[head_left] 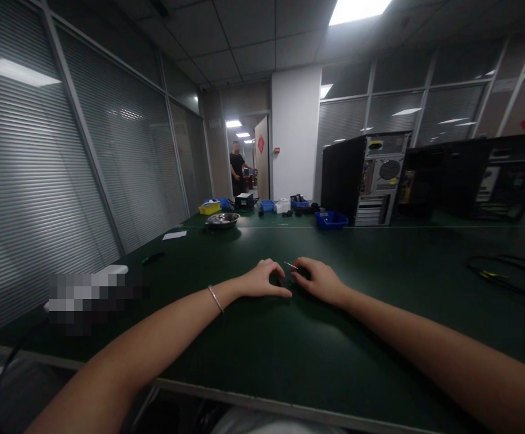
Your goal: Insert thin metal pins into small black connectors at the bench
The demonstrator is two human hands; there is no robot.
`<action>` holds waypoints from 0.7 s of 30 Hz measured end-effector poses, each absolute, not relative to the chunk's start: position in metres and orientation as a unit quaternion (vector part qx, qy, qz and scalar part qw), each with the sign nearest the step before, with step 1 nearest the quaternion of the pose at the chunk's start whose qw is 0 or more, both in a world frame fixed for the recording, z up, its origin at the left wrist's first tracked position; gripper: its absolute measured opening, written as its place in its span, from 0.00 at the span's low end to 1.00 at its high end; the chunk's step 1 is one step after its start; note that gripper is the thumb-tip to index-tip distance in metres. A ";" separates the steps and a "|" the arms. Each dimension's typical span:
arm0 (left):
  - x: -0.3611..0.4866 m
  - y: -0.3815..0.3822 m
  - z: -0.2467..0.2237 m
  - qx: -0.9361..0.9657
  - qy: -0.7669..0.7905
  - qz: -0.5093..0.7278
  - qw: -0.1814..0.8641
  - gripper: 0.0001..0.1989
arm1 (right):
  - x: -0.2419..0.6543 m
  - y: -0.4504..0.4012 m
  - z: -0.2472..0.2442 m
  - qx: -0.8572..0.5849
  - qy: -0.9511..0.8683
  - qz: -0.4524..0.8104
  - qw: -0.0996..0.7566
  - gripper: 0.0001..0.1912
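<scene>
Your R hand (315, 281) is gripping a thin silvery rod (290, 265), straight + shiny, its free end pointing left and away, nr your L hand (261, 280). L thumb + fingers are curving round a small dk piece (282, 281), looking blackish, details too blurred; can't tell if they're clamping it. Hands are sitting just apart over the grn tbl (262, 355).

dark piece (282, 281) at hands (320, 281): too small to tell | white device (114, 271): partly pixelated | black cable (506, 263): cut off right
</scene>
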State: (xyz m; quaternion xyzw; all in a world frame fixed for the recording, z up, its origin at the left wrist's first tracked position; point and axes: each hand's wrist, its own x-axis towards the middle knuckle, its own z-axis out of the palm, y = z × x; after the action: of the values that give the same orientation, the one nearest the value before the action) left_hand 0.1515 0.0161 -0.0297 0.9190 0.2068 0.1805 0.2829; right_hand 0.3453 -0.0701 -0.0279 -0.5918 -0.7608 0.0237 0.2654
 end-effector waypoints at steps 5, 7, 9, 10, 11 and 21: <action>0.150 0.021 -0.031 0.896 0.185 0.200 0.352 0.24 | 0.345 -0.070 -0.030 -0.591 -0.771 0.021 0.235 0.12; 0.151 0.024 -0.033 0.869 0.183 0.215 0.406 0.24 | 0.345 -0.070 -0.030 -0.592 -0.773 0.016 0.226 0.14; 0.151 0.026 -0.035 0.835 0.181 0.220 0.470 0.24 | 0.344 -0.070 -0.030 -0.596 -0.773 0.013 0.218 0.15; 0.152 0.027 -0.036 0.818 0.179 0.222 0.500 0.24 | 0.344 -0.069 -0.030 -0.599 -0.771 0.014 0.215 0.16; 0.152 0.028 -0.037 0.802 0.176 0.226 0.524 0.24 | 0.344 -0.068 -0.030 -0.602 -0.770 0.017 0.211 0.17; 0.156 0.031 -0.042 0.744 0.176 0.262 0.589 0.24 | 0.345 -0.069 -0.027 -0.605 -0.771 0.036 0.195 0.14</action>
State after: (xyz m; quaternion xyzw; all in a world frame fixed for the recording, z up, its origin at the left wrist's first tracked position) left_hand 0.1556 0.0308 -0.0419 0.7443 0.1765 0.2618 0.5885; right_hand 0.3448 -0.0693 -0.0270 -0.6046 -0.7715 0.0358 0.1950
